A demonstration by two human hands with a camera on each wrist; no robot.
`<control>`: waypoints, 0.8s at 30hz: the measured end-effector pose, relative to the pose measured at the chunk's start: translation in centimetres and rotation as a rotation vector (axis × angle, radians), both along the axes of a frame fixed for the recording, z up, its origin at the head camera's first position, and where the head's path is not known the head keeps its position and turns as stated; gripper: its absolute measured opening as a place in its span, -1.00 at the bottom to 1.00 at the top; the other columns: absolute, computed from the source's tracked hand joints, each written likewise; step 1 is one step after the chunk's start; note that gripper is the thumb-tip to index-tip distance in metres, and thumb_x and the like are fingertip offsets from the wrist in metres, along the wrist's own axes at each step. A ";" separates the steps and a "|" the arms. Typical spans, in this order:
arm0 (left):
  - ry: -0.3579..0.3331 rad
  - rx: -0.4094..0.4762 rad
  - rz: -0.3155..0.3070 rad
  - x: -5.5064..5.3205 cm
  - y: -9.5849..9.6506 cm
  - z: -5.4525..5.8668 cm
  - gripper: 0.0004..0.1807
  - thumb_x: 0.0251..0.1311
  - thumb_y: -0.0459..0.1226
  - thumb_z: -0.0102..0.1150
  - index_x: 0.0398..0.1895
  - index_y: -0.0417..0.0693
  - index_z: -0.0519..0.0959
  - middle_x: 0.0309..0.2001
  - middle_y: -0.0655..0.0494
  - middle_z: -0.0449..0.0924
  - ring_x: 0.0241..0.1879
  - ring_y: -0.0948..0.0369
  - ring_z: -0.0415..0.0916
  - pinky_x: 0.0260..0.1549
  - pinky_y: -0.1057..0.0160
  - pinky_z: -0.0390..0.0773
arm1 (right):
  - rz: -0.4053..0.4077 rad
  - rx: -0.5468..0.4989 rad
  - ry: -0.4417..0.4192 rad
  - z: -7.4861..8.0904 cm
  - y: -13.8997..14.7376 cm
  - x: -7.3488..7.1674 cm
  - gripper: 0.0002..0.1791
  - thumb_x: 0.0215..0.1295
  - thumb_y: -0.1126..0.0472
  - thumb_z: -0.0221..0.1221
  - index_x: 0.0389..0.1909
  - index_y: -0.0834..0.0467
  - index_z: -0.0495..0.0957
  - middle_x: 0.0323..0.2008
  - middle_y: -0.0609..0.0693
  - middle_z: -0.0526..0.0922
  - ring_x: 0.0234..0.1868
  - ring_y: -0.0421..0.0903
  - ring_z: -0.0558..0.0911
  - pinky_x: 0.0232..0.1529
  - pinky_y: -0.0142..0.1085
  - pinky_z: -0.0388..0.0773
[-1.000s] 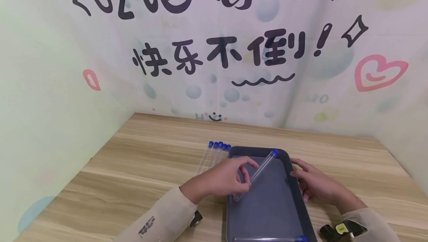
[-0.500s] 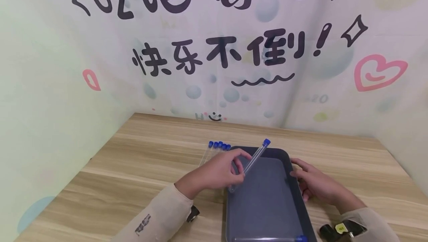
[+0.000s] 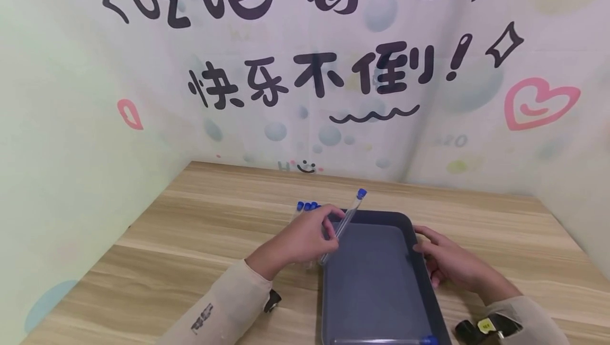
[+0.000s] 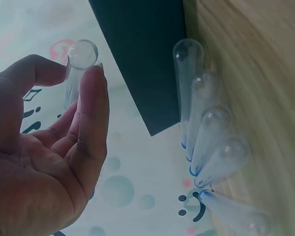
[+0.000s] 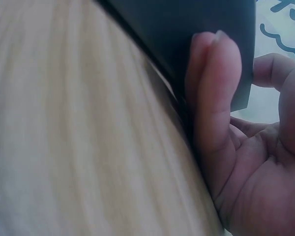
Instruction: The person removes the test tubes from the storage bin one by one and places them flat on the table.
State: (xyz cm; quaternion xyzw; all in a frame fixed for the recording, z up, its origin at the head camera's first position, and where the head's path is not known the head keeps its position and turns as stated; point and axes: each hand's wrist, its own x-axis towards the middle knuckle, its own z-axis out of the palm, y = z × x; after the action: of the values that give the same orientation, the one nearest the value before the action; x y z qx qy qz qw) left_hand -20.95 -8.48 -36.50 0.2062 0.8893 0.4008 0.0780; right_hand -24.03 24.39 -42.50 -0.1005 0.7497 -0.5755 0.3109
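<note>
Left hand (image 3: pixel 310 236) pinches one clear, slim tube with a blue cap (image 3: pixel 351 211) between thumb and fingers; it's in the air at the tray's left edge. Long axis slanted: cap up, to the right and away from the person, rounded end down-left. Five similar blue-capped clear tubes (image 4: pixel 210 130) lie on the table just left of the tray, partly behind the hand, caps toward the far side, slightly fanned. Surface: light wood-grain table (image 3: pixel 190 228). Room: pale green wall at left, white printed backdrop (image 3: pixel 295 138) behind, with black Chinese characters and a pink heart at right. Container: dark grey rectangular tray (image 3: pixel 376 276), long sides running away from the person; one blue-capped clear tube (image 3: pixel 381 342) lies crosswise at its near end, cap right. Right hand (image 3: pixel 448 260), fingers fairly straight, rests against the tray's outer right wall, one fingertip at the rim.
</note>
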 end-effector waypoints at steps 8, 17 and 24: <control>-0.016 -0.029 0.029 -0.3 -0.3 -0.2 -0.45 0.01 -0.34 0.15 0.14 0.11 0.34 -0.43 0.21 0.50 -0.72 0.28 0.42 -0.68 0.31 0.46 | -0.005 0.005 0.003 -0.1 -0.1 0.0 -0.29 0.37 0.06 -0.10 0.42 -0.02 -0.23 -0.33 0.12 0.55 -0.61 -0.16 0.52 -0.62 -0.26 0.53; -0.008 -0.059 0.067 -0.6 -0.5 -0.6 -0.44 0.01 -0.35 0.17 0.16 0.05 0.32 -0.46 0.19 0.50 -0.71 0.28 0.43 -0.67 0.31 0.48 | -0.005 0.003 -0.002 0.0 0.0 0.0 -0.29 0.37 0.06 -0.10 0.42 -0.04 -0.23 -0.35 0.11 0.55 -0.61 -0.16 0.51 -0.62 -0.25 0.53; 0.005 -0.099 0.084 -0.8 -0.7 -0.9 -0.42 0.00 -0.35 0.18 0.16 0.04 0.31 -0.49 0.19 0.48 -0.71 0.29 0.43 -0.65 0.32 0.46 | -0.001 -0.003 -0.004 0.0 0.0 0.0 -0.30 0.38 0.06 -0.11 0.42 -0.04 -0.24 -0.34 0.11 0.56 -0.61 -0.16 0.52 -0.62 -0.26 0.53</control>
State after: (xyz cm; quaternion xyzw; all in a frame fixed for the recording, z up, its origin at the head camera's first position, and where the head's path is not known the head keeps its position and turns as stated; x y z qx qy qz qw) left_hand -21.79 -9.15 -37.44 0.1656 0.9161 0.3587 0.0689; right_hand -24.03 24.40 -42.55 -0.0996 0.7484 -0.5768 0.3121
